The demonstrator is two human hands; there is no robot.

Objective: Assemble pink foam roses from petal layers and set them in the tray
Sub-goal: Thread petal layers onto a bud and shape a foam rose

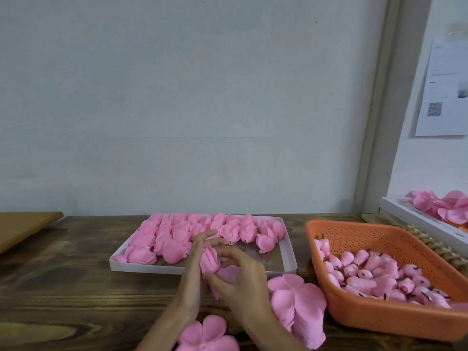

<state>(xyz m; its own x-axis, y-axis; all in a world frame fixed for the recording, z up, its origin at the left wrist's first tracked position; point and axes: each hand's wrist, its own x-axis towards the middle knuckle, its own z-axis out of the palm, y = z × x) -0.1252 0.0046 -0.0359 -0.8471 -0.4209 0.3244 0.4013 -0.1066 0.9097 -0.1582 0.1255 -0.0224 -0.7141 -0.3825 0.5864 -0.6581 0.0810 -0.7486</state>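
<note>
Cupping a rose [209, 260] before the tray [152, 268], right hand [243, 285] curls round it; left hand [191, 276] presses it with straight fingers.

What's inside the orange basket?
Lots of little pink rosebuds with dark stems lie heaped in the orange basket. Its near wall hides the front of the heap, and lower buds are covered.

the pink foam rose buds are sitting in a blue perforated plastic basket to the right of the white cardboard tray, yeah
Not quite. The perforated plastic basket holding the pink foam rose buds is orange, not blue. It does sit to the right of the white cardboard tray, as the head view shows.
</note>
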